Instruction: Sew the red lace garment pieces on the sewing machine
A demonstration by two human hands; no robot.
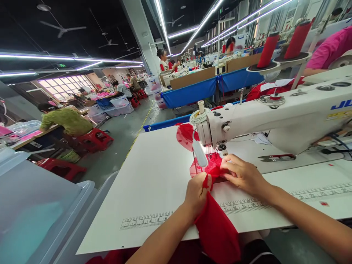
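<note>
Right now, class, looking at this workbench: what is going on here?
A person sits at a white sewing machine with both hands on a piece of red fabric. The left hand grips the fabric in a fist, and the right hand lies on it beside the needle. The fabric hangs over the front edge of the table. Thread snips lie untouched under the machine's arm.

Hands on the table: two, left hand [196, 192] and right hand [243, 176]. Pieces of red fabric [217, 227]: two, one under the hands, one farther back. One sewing machine [275, 110] in front. One coil of white cord [199, 117] on it. Two red thread cones [268, 49] behind. One pair of thread snips [276, 157]. Two printed ruler strips [145, 221]. Red stools [95, 138] to the left: at least three.
</note>
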